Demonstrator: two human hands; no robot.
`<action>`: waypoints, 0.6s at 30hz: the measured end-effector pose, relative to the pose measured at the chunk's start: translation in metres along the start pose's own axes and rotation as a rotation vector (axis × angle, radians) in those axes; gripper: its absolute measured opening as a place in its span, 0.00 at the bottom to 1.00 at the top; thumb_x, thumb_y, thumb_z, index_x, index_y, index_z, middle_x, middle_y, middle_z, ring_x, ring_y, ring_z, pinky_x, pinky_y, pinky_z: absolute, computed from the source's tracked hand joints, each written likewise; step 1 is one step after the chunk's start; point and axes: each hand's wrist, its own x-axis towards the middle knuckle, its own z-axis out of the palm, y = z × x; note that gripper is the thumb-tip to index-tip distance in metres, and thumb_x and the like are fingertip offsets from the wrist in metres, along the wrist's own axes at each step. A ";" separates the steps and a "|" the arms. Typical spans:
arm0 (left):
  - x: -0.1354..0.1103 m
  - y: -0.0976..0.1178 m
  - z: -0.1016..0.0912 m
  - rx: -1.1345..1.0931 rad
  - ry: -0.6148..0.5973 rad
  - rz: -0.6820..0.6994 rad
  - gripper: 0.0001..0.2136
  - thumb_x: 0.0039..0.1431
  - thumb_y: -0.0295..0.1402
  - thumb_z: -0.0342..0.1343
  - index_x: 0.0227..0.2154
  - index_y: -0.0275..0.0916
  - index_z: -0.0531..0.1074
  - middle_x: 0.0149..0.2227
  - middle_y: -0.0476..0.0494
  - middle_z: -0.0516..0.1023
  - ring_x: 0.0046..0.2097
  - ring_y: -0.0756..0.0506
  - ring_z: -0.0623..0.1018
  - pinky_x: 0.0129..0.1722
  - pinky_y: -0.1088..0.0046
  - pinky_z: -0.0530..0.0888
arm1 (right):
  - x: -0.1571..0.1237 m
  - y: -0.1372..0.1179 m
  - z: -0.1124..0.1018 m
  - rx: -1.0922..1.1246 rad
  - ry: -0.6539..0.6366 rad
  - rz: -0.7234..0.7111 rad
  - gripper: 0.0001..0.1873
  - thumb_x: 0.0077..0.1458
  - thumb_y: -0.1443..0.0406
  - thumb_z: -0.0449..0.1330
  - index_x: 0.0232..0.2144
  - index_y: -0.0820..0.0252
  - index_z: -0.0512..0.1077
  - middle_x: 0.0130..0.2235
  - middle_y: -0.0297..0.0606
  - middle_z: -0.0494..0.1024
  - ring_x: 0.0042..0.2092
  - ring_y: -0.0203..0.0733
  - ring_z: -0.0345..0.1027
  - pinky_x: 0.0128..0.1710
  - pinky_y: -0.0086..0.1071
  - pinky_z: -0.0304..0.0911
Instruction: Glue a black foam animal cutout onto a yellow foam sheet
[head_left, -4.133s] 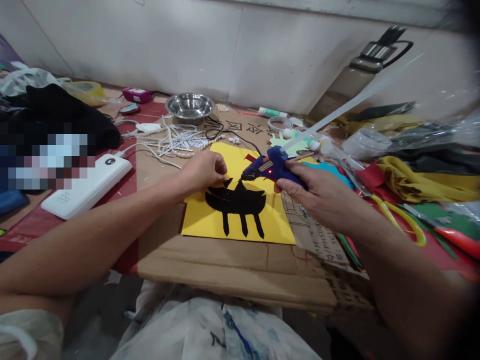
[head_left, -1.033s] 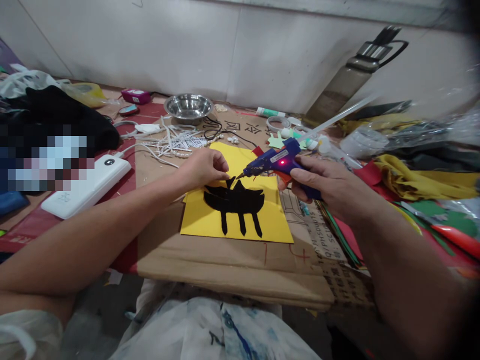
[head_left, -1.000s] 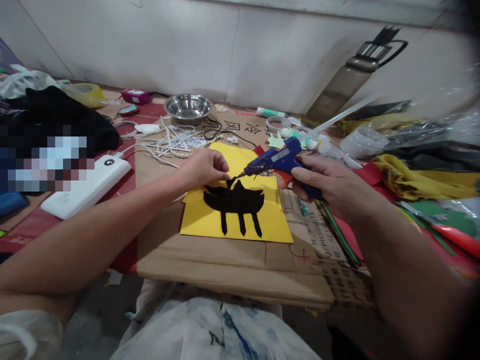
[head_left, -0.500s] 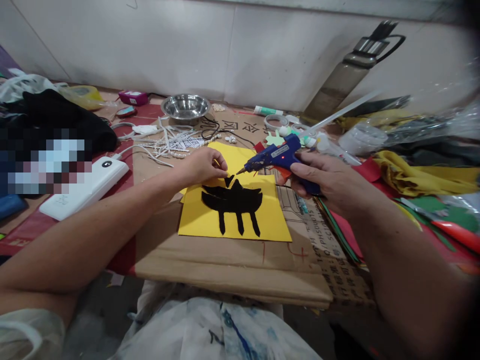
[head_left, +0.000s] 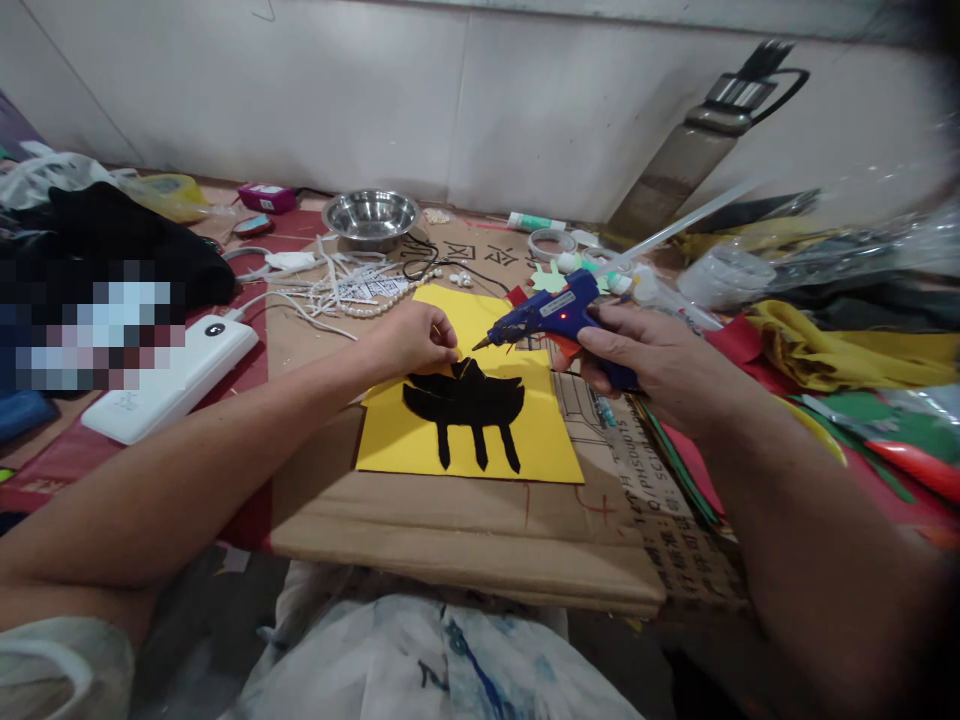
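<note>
The left hand (head_left: 424, 335) has its thumb and fingertips drawn nearly together, and they appear to grip the edge of a small black piece (head_left: 458, 369), which sits just below them at the top of a larger black cutout (head_left: 465, 402). That cutout, with three pointed legs reaching toward the person, lies on a yellow sheet (head_left: 390, 445) below and between the two hands. The right hand (head_left: 622, 345) is wrapped around the handle of a blue glue gun (head_left: 544, 312), fingers curled; a red light glows on its side, and from here I can't tell whether a finger presses the orange trigger (head_left: 568, 347). The nozzle points at the left fingertips, near them but apart, and a long translucent glue stick (head_left: 675, 232) slants up out of the back, above the right hand. Under the sheet, cardboard (head_left: 450, 520) covers part of the counter. Beyond the left hand are a tangle of white strips (head_left: 352, 283) and, farther off, a shiny metal bowl (head_left: 371, 220); a white power bank (head_left: 172, 378) lies to its left, alongside the forearm. Past the right hand a tall bottle (head_left: 675, 175) leans, while yellow cloth (head_left: 832, 345) is heaped to that hand's right.
</note>
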 end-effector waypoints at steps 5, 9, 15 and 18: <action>-0.001 0.001 0.001 0.013 0.019 0.006 0.06 0.46 0.29 0.65 0.28 0.35 0.75 0.25 0.47 0.78 0.26 0.50 0.74 0.26 0.74 0.66 | 0.002 0.001 0.000 0.046 0.039 0.026 0.11 0.57 0.58 0.58 0.35 0.60 0.70 0.31 0.38 0.76 0.21 0.30 0.56 0.18 0.28 0.48; -0.002 0.001 0.003 0.021 0.035 0.025 0.08 0.43 0.30 0.66 0.27 0.36 0.75 0.26 0.48 0.78 0.27 0.50 0.74 0.27 0.74 0.66 | 0.005 0.001 0.001 0.141 0.088 0.067 0.07 0.56 0.62 0.58 0.35 0.60 0.69 0.31 0.38 0.76 0.22 0.30 0.57 0.18 0.27 0.51; -0.001 -0.001 0.004 -0.017 0.013 0.034 0.10 0.41 0.29 0.67 0.28 0.36 0.73 0.26 0.48 0.78 0.28 0.49 0.75 0.29 0.74 0.66 | 0.007 0.003 0.001 0.154 0.097 0.072 0.06 0.55 0.63 0.58 0.34 0.60 0.69 0.31 0.36 0.75 0.22 0.30 0.57 0.17 0.26 0.52; -0.002 -0.001 0.004 -0.014 0.015 0.034 0.10 0.41 0.30 0.67 0.28 0.36 0.73 0.27 0.47 0.78 0.29 0.49 0.75 0.28 0.74 0.66 | 0.006 0.000 0.001 0.166 0.090 0.088 0.05 0.56 0.63 0.59 0.33 0.59 0.69 0.30 0.36 0.75 0.22 0.30 0.57 0.18 0.26 0.52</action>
